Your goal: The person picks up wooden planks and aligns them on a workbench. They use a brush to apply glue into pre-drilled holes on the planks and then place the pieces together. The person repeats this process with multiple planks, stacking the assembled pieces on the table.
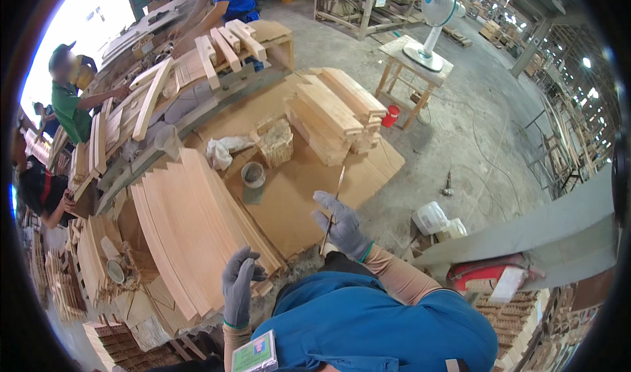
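My right hand (pixel 346 226), in a grey glove, is closed around a thin stick (pixel 340 183) with a pale tip, like a slim brush. The stick stands nearly upright, tip pointing away from me. Also gloved in grey, my left hand (pixel 238 288) is raised beside the near end of a stack of light wooden boards (pixel 190 227). Its fingers are slightly bent and partly apart, and I see nothing in them. A small round can (pixel 253 174) sits on the cardboard sheet (pixel 296 221) ahead of my hands.
More planks (pixel 328 109) are stacked farther off on the cardboard, near a wood block (pixel 275 142) and white plastic (pixel 223 150). People work at a long bench (pixel 227 86) at the far left. A fan (pixel 430 30) stands on a small table; white jugs (pixel 430 218) lie right.
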`<action>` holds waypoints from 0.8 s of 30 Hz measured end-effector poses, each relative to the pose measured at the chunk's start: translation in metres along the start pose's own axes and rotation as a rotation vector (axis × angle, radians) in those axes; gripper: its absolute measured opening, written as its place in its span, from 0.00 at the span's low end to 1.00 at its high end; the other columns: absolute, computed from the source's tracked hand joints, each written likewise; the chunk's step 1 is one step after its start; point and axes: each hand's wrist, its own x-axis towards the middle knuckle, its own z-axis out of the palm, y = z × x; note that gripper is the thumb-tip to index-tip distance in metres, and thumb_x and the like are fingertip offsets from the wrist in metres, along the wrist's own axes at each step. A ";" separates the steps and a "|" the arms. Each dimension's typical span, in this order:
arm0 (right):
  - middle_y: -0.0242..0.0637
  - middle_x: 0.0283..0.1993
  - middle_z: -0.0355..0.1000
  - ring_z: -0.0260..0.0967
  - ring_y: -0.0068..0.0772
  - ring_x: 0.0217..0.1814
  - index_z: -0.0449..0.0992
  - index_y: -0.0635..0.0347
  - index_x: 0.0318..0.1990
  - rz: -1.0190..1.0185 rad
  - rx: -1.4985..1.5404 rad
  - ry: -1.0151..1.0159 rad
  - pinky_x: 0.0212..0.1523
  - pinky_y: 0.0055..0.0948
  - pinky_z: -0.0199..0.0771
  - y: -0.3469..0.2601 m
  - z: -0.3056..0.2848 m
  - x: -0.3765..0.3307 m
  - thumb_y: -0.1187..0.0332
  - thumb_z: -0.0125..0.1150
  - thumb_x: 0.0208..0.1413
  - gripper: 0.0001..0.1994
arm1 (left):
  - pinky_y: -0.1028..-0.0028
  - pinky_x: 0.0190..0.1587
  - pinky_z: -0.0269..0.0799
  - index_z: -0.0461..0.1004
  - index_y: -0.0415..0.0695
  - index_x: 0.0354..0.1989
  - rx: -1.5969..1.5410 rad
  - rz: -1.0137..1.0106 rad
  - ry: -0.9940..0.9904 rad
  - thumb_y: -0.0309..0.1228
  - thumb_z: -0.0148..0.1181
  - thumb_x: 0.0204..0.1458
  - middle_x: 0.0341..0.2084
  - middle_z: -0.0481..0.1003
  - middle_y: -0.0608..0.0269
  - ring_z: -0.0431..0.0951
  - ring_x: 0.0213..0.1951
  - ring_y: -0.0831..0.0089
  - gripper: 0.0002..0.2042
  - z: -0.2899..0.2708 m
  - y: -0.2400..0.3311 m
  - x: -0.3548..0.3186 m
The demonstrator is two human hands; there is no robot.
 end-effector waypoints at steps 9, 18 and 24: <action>0.48 0.57 0.67 0.71 0.40 0.51 0.65 0.66 0.57 0.079 -0.015 0.067 0.47 0.32 0.74 0.097 -0.018 0.062 0.66 0.66 0.51 0.27 | 0.75 0.35 0.76 0.68 0.37 0.54 0.026 -0.021 0.129 0.30 0.51 0.59 0.41 0.75 0.57 0.77 0.33 0.75 0.16 0.072 -0.009 0.031; 0.44 0.72 0.43 0.54 0.41 0.68 0.44 0.62 0.70 0.458 0.731 0.267 0.61 0.35 0.62 0.244 -0.049 0.084 0.74 0.57 0.57 0.36 | 0.78 0.40 0.73 0.68 0.38 0.54 0.050 -0.065 0.296 0.33 0.51 0.61 0.42 0.75 0.62 0.74 0.39 0.78 0.17 0.140 -0.013 0.036; 0.44 0.61 0.62 0.68 0.38 0.52 0.48 0.50 0.70 0.331 -0.017 -0.176 0.44 0.28 0.75 0.295 -0.051 0.124 0.80 0.53 0.53 0.37 | 0.77 0.43 0.71 0.70 0.42 0.54 0.223 -0.105 0.427 0.41 0.57 0.56 0.38 0.76 0.65 0.74 0.37 0.78 0.21 0.153 -0.035 0.020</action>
